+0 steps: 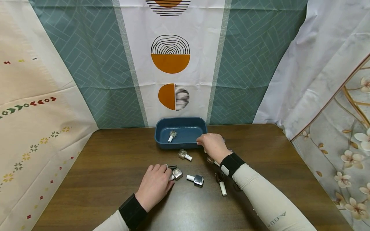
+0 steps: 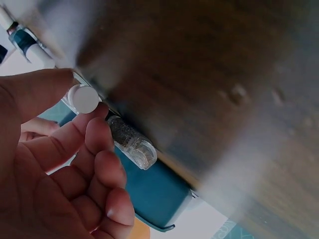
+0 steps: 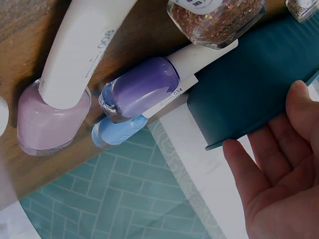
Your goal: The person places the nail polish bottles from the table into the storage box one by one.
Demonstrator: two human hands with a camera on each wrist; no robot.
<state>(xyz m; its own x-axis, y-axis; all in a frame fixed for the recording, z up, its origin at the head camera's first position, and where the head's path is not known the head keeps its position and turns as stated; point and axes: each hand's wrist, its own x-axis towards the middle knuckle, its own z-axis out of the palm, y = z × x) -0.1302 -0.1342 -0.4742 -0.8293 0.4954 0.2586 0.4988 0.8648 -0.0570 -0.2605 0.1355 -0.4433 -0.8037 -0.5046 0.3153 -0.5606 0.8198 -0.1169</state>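
One blue tray [image 1: 192, 132], set at the far edge of a wooden table [image 1: 95, 176].
Left hand [image 1: 155, 183]: thumb and fingertip pinching the white cap [image 2: 83, 99] of a silver bottle [image 1: 178, 173]; glitter bottle [image 1: 173, 133], lying inside the tray; second glitter bottle [image 1: 182, 153], just in front of the tray; dark bottle [image 1: 199, 180], lying right of the silver one; right hand [image 1: 213, 145]: fingers loosely extended at the tray's right end, contact unclear; dark brown bottle [image 1: 218, 177], lying on the near side, apart from the tray.
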